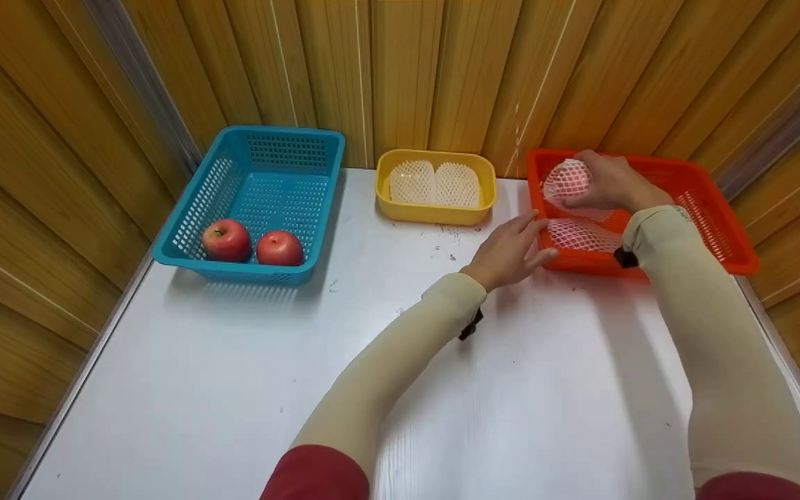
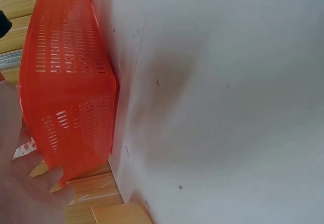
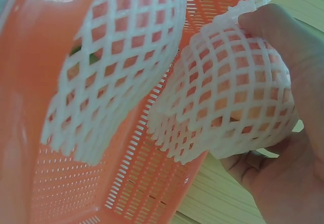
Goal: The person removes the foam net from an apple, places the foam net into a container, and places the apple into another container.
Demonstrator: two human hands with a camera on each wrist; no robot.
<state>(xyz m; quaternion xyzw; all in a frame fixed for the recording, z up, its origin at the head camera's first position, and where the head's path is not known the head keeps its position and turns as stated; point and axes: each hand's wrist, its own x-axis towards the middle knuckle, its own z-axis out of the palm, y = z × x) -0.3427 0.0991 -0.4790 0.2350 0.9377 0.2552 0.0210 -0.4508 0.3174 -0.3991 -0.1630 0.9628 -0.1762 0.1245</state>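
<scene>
My right hand (image 1: 615,184) grips an apple in a white foam net (image 1: 570,179) at the left end of the red basket (image 1: 737,260). The right wrist view shows fingers and thumb around this netted apple (image 3: 228,87), with loose net at its end. A second netted apple (image 1: 577,235) lies in the basket's near left part. At the basket's left rim is my left hand (image 1: 507,253), its fingers extended and holding nothing. Whether these fingers press on the rim, I cannot tell.
A blue basket (image 1: 330,191) on the left holds two bare red apples (image 1: 226,241). Between the baskets, a yellow container (image 1: 435,214) holds flat white foam nets (image 1: 457,185). Everything stands on a white table (image 1: 233,389), with wood-patterned walls (image 1: 407,76) behind and at both sides.
</scene>
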